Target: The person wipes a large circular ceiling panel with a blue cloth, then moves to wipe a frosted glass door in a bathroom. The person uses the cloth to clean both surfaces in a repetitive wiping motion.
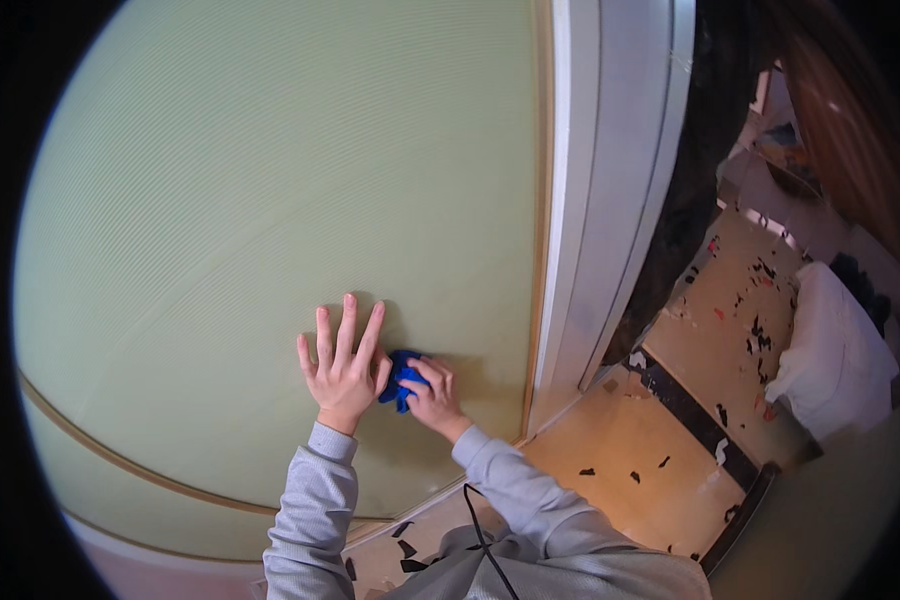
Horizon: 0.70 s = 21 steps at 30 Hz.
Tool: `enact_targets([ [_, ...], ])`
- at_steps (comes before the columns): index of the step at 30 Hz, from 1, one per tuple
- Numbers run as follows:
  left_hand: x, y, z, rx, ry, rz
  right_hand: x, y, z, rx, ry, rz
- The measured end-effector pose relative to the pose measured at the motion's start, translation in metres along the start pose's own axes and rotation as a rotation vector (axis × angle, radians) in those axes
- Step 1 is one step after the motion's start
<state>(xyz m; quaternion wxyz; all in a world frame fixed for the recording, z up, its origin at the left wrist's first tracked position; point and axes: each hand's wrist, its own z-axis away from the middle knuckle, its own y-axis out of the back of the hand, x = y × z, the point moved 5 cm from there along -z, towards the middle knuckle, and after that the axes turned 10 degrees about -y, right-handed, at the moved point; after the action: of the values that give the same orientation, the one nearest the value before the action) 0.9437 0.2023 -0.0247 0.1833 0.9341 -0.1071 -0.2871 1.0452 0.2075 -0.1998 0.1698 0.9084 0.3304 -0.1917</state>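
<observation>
My left hand lies flat with its fingers spread against a pale green wall panel with fine ribbed lines. Just to its right, my right hand grips a crumpled blue cloth and presses it to the same panel. Part of the cloth is hidden behind my right fingers, and its left side comes close to my left thumb. Both hands are low on the panel, left of its tan edge strip.
A white door frame borders the panel on the right. Beyond it, dark and red scraps litter the tiled floor, crossed by a dark strip. A white bag stands farther right. A black cable hangs before my body.
</observation>
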Motion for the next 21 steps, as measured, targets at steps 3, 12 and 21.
enact_targets([
  [3,-0.001,0.004,-0.006,-0.026,-0.097,0.017,0.047,0.018,-0.021,0.182,-0.276,0.084],
  [12,0.002,0.009,-0.011,-0.084,-0.249,0.066,0.063,0.04,-0.027,0.687,-0.869,0.044],
  [21,0.003,0.009,-0.006,-0.106,-0.224,0.119,0.007,-0.009,0.019,0.631,-0.925,0.015],
])
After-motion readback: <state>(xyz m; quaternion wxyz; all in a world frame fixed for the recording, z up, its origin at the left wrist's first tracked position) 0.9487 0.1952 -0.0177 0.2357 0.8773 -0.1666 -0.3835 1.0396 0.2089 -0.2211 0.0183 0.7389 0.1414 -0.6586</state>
